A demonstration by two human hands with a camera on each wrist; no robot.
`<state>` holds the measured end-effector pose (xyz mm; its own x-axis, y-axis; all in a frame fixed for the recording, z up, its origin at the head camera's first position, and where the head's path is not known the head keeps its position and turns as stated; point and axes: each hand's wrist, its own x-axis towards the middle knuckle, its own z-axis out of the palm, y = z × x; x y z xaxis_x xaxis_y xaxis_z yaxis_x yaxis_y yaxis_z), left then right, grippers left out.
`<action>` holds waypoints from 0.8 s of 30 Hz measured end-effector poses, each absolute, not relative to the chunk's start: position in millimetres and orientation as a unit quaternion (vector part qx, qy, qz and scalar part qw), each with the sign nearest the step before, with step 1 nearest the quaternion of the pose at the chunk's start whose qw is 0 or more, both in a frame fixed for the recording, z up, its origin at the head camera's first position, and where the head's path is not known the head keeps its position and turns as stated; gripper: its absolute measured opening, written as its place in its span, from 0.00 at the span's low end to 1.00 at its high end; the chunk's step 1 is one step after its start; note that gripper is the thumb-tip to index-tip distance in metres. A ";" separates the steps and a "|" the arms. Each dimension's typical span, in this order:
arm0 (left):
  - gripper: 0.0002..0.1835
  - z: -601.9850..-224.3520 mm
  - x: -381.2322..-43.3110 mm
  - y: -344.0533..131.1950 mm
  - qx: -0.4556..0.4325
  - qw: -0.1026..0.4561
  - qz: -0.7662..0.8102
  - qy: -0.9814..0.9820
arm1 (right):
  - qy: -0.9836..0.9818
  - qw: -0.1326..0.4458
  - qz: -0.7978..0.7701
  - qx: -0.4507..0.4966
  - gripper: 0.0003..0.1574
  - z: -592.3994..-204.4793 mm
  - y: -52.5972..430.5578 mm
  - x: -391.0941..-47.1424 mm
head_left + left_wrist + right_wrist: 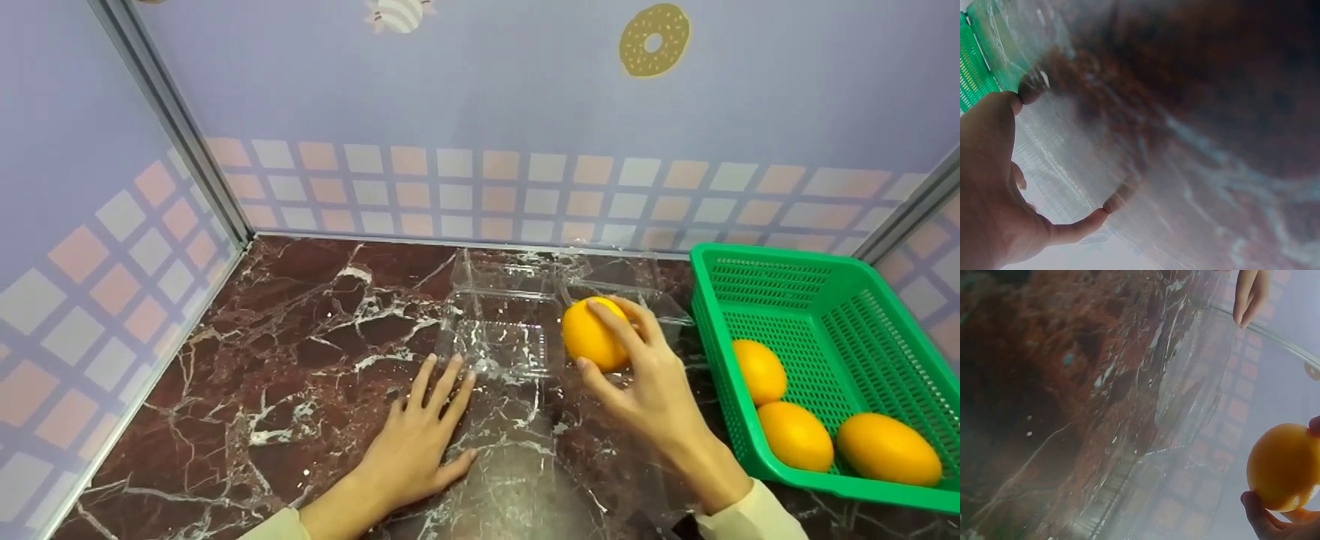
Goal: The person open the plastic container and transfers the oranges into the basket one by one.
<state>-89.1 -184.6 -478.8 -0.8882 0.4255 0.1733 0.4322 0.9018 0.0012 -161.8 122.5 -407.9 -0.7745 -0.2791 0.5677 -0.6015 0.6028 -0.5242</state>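
Observation:
My right hand (652, 382) holds a round orange (595, 335) between thumb and fingers, raised beside a clear plastic container (502, 294). In the right wrist view the same orange (1283, 467) is pinched at the right edge. My left hand (416, 450) lies flat with fingers spread, its fingertips at the container's near edge. A left-wrist close-up shows the left hand (994, 185) with fingertips on the glossy surface. The container's tray part looks bare inside. A second clear plastic piece (611, 274) stands behind the right hand, partly hidden by it.
A green perforated basket (709, 330) stands at the right with several oranges, including one orange (889, 450) by its near side. Dark red marbled tabletop (300, 390) extends to the left. Patterned panels (495, 90) rise at the back and sides.

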 end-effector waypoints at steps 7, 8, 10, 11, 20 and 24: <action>0.51 -478.0 -88.9 -184.9 -0.224 0.092 -0.015 -0.970 | -0.864 0.231 0.374 0.245 0.45 -400.1 137.9 -154.7; 0.51 -477.9 -88.9 -185.1 -0.225 0.092 -0.014 -0.970 | -0.862 0.237 0.374 0.246 0.45 -398.7 140.7 -153.6; 0.51 -477.3 -88.6 -185.6 -0.223 0.095 -0.008 -0.970 | -0.858 0.251 0.371 0.250 0.45 -396.2 145.9 -151.4; 0.51 -477.0 -88.4 -186.0 -0.222 0.096 -0.004 -0.970 | -0.858 0.259 0.367 0.250 0.45 -395.1 148.4 -150.3; 0.51 -476.9 -89.2 -184.3 -0.220 0.087 0.001 -0.972 | -0.858 0.230 0.365 0.279 0.46 -386.3 176.2 -145.9; 0.52 -476.9 -90.3 -183.9 -0.217 0.083 0.000 -0.973 | -0.862 0.216 0.349 0.298 0.46 -383.0 186.2 -145.7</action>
<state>-90.3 -183.9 -476.9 -0.8924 0.4213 0.1616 0.4212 0.9062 -0.0364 -145.7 186.2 -383.0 -0.7293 -0.3625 0.5802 -0.6640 0.5796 -0.4725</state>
